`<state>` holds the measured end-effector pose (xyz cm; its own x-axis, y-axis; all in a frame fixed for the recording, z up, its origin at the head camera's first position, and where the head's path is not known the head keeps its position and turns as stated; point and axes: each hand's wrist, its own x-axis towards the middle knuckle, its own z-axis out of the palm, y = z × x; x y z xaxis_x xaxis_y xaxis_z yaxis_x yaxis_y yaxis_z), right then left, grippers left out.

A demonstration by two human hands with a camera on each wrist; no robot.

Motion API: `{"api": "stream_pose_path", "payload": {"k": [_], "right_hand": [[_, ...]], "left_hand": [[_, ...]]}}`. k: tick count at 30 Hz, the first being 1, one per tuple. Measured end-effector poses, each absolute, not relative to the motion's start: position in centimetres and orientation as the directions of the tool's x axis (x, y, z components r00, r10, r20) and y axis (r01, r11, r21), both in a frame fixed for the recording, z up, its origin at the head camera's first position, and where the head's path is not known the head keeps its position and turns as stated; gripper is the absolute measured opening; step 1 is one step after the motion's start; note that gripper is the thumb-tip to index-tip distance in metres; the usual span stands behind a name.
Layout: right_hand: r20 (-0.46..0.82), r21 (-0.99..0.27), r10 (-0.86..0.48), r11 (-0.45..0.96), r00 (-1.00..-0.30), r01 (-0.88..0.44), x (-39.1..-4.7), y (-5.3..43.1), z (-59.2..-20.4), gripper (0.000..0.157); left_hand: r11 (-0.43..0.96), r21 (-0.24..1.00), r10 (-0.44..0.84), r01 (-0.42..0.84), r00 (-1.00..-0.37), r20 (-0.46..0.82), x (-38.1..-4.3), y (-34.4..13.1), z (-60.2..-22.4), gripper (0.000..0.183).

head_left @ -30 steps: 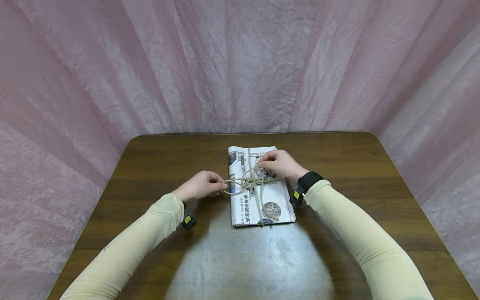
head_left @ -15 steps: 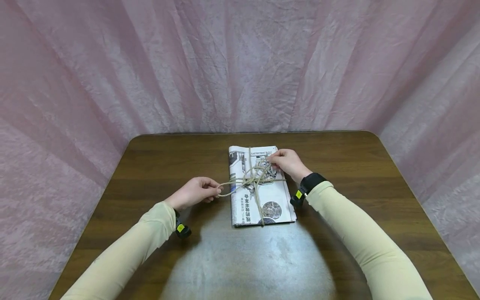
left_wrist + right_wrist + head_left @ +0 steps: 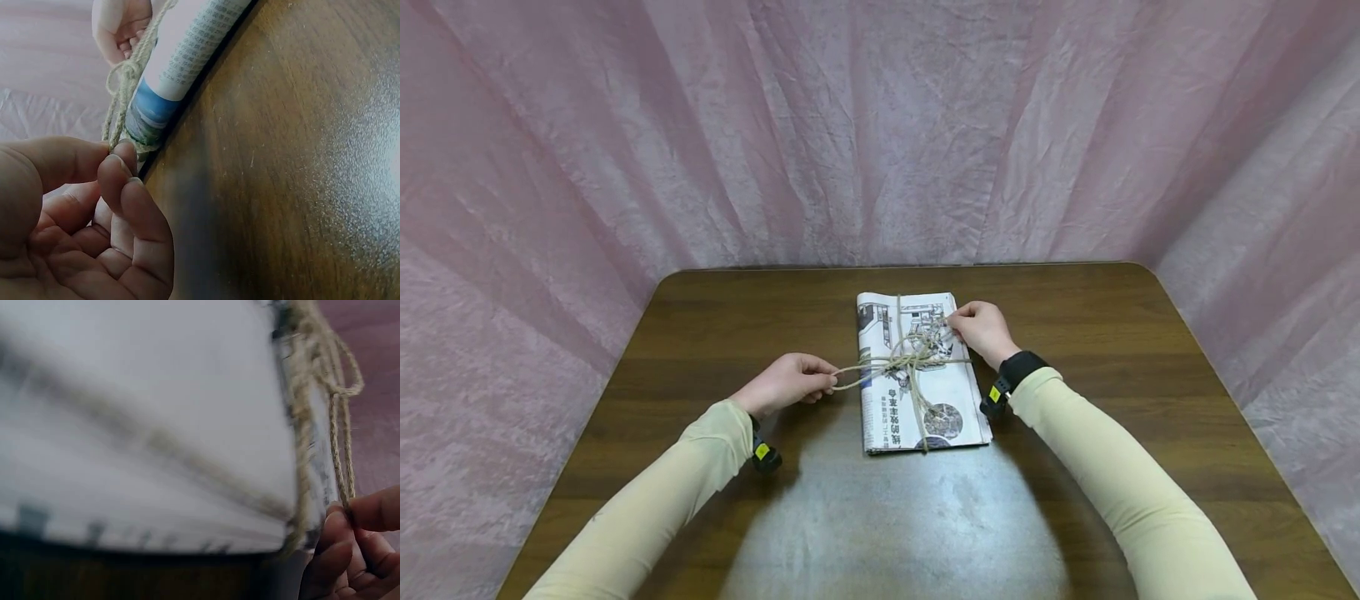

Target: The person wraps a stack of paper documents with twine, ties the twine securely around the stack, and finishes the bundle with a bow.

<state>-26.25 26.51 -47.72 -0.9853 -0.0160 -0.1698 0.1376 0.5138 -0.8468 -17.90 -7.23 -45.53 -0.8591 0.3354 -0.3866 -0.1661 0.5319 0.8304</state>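
Note:
A folded stack of newspapers (image 3: 880, 417) lies on the table, with twine (image 3: 917, 392) crossed over it and knotted near its middle. My left hand (image 3: 790, 383) is beyond the stack's left edge and pinches a loop of the twine between thumb and fingers. The left wrist view shows the twine (image 3: 115, 125) running taut from those fingertips to the knot. At the stack's upper right edge my right hand (image 3: 983, 332) pinches another loop. In the right wrist view two strands of twine (image 3: 340, 444) run down into the right thumb and fingers (image 3: 337, 540).
The brown wooden table (image 3: 760, 308) surrounds the stack, with its far edge just behind it. Pink curtains (image 3: 925, 150) hang behind and at both sides. A black band with a small camera is on each wrist.
My left hand has moved left and slightly nearer, drawing its twine loop out longer. The right hand has moved right with its loop, and the knot looks tighter.

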Motion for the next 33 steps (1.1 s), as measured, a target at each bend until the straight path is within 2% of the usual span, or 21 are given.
{"api": "stream_pose_path", "payload": {"k": [4, 8, 12, 16, 18, 20, 22, 24, 28, 33], "right_hand": [[-0.122, -0.77, -0.061, 0.635, -0.991, 0.056, -26.0, 26.7, -48.1, 0.02], [-0.1, -0.768, -0.143, 0.641, -0.985, -0.015, -25.6, 26.8, -47.8, 0.025], [-0.022, -0.758, -0.186, 0.644, -0.982, -0.105, -24.9, 27.5, -47.0, 0.031], [0.121, -0.697, -0.244, 0.669, -0.962, -0.257, -23.9, 28.4, -45.6, 0.025], [0.172, -0.633, -0.322, 0.688, -0.931, -0.355, -23.4, 28.6, -45.0, 0.02], [0.179, -0.545, -0.424, 0.709, -0.888, -0.448, -22.9, 28.5, -44.6, 0.017], [0.145, -0.464, -0.504, 0.726, -0.852, -0.508, -22.5, 28.1, -44.7, 0.019], [0.097, -0.406, -0.54, 0.746, -0.836, -0.528, -22.3, 27.6, -45.2, 0.025], [0.058, -0.374, -0.524, 0.778, -0.85, -0.505, -22.3, 26.7, -46.4, 0.034], [0.064, -0.385, -0.519, 0.775, -0.852, -0.501, -22.6, 25.9, -47.3, 0.032]], "left_hand": [[0.525, 0.835, 0.344, -0.168, -0.855, -0.389, -18.0, -7.2, -45.9, 0.027], [0.52, 0.835, 0.338, -0.182, -0.854, -0.396, -18.1, -7.2, -46.2, 0.028], [0.521, 0.837, 0.352, -0.168, -0.851, -0.39, -18.0, -7.4, -45.9, 0.035], [0.603, 0.798, 0.349, -0.002, -0.898, -0.266, -18.1, -7.6, -44.5, 0.04], [0.676, 0.724, 0.33, 0.141, -0.936, -0.126, -18.1, -7.3, -43.6, 0.036], [0.733, 0.612, 0.345, 0.297, -0.938, 0.042, -18.2, -6.6, -42.8, 0.03], [0.755, 0.483, 0.41, 0.443, -0.894, 0.178, -18.0, -5.3, -42.2, 0.025], [0.738, 0.358, 0.513, 0.573, -0.82, 0.254, -17.7, -3.6, -42.2, 0.024], [0.653, 0.198, 0.686, 0.731, -0.682, 0.254, -17.0, 0.0, -43.3, 0.027], [0.622, 0.108, 0.749, 0.775, -0.63, 0.207, -16.6, 2.6, -45.0, 0.031]]}}
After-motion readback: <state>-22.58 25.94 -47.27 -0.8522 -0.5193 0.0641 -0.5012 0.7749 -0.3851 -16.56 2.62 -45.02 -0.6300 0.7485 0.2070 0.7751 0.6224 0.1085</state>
